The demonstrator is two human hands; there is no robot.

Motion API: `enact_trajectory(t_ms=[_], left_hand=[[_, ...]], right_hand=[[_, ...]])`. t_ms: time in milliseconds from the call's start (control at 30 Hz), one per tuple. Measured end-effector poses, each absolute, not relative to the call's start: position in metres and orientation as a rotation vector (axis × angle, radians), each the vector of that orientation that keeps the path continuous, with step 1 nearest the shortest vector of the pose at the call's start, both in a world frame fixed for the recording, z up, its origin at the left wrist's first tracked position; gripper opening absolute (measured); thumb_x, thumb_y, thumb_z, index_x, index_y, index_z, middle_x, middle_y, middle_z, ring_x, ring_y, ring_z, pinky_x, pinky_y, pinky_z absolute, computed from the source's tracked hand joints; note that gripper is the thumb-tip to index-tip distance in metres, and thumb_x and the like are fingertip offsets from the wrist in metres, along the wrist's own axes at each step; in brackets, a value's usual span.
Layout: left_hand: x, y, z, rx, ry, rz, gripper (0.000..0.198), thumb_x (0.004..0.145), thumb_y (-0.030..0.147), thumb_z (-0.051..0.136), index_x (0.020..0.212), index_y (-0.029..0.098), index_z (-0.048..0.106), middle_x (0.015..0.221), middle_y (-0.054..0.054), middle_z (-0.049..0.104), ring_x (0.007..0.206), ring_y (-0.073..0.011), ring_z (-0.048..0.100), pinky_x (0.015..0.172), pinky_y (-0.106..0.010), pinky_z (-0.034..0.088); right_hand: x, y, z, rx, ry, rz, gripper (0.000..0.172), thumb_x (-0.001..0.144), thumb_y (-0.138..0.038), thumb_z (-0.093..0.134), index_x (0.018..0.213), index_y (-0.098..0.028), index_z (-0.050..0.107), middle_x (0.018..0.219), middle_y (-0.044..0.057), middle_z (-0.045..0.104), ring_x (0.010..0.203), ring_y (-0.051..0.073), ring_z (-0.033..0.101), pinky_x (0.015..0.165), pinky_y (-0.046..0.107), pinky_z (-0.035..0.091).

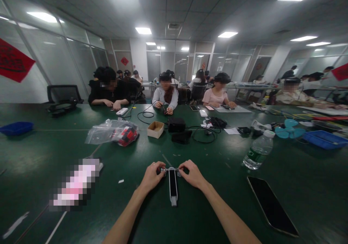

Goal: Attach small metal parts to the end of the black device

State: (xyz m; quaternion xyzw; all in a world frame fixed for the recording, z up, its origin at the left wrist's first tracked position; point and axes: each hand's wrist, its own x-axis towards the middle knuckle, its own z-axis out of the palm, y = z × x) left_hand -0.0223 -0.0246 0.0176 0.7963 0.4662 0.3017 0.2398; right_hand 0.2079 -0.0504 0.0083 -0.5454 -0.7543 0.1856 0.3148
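Observation:
A narrow device [173, 184] with a black face and a pale frame lies lengthwise on the green table [212, 207], a light tab at its near end. Small metallic parts stick out on both sides of its far end. My left hand [153, 175] pinches the part on the left side, thumb and fingers together. On the other side, my right hand [191, 174] has its fingers closed on the matching part. The fingertips partly cover both small parts, so their shape is unclear.
A bottle [258, 151] and a black phone [272, 205] are on the right. Farther back sit a plastic bag [108, 132], a small open box [155, 129], black cables and blue trays [324, 139]. A blurred pink object [78, 184] lies left. Several people sit across the table.

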Motion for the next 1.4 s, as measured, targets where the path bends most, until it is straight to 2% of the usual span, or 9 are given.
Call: enact_trajectory(t_ms=[233,400,1200,1333,1400], left_hand=[[-0.0213,-0.0252,0.0181,2.173,1.284,0.861,0.021,0.077,0.017,0.056,0.097,0.021,0.063,0.089,-0.002,0.069,0.08,-0.0173,0.059,0.078,-0.031,0.047],[-0.0209,-0.0267,0.0208,2.199,1.305,0.836,0.02,0.078,0.021,0.056,0.097,0.021,0.063,0.091,-0.002,0.07,0.081,-0.0185,0.06,0.076,-0.032,0.047],[-0.0208,-0.0252,0.0174,2.253,1.309,0.833,0.017,0.08,0.021,0.057,0.096,0.02,0.064,0.088,-0.002,0.069,0.08,-0.017,0.06,0.077,-0.03,0.045],[-0.0214,-0.024,0.0158,2.285,1.366,0.821,0.018,0.08,0.024,0.058,0.097,0.02,0.065,0.092,-0.002,0.069,0.086,-0.0191,0.06,0.08,-0.032,0.044],[-0.0214,-0.0243,0.0168,2.306,1.383,0.795,0.017,0.082,0.028,0.057,0.095,0.021,0.066,0.095,-0.003,0.069,0.091,-0.0211,0.059,0.081,-0.033,0.043]], right_hand=[[0.2071,-0.0521,0.0112,-1.411,-1.985,0.474,0.011,0.084,-0.025,0.055,0.085,-0.021,0.065,0.084,0.003,0.064,0.084,0.018,0.055,0.079,0.034,0.044],[0.2066,-0.0532,0.0143,-1.415,-1.973,0.47,0.013,0.084,-0.025,0.056,0.093,-0.021,0.064,0.085,0.002,0.064,0.085,0.018,0.054,0.079,0.033,0.044],[0.2067,-0.0544,0.0168,-1.356,-1.984,0.463,0.011,0.082,-0.02,0.058,0.09,-0.02,0.065,0.085,0.003,0.064,0.085,0.018,0.054,0.079,0.032,0.043],[0.2065,-0.0525,0.0142,-1.385,-1.967,0.446,0.018,0.081,-0.022,0.06,0.099,-0.021,0.064,0.088,0.003,0.063,0.087,0.019,0.053,0.081,0.034,0.042],[0.2065,-0.0517,0.0125,-1.417,-1.975,0.446,0.015,0.082,-0.025,0.059,0.096,-0.021,0.065,0.088,0.003,0.063,0.087,0.019,0.053,0.08,0.034,0.041]])
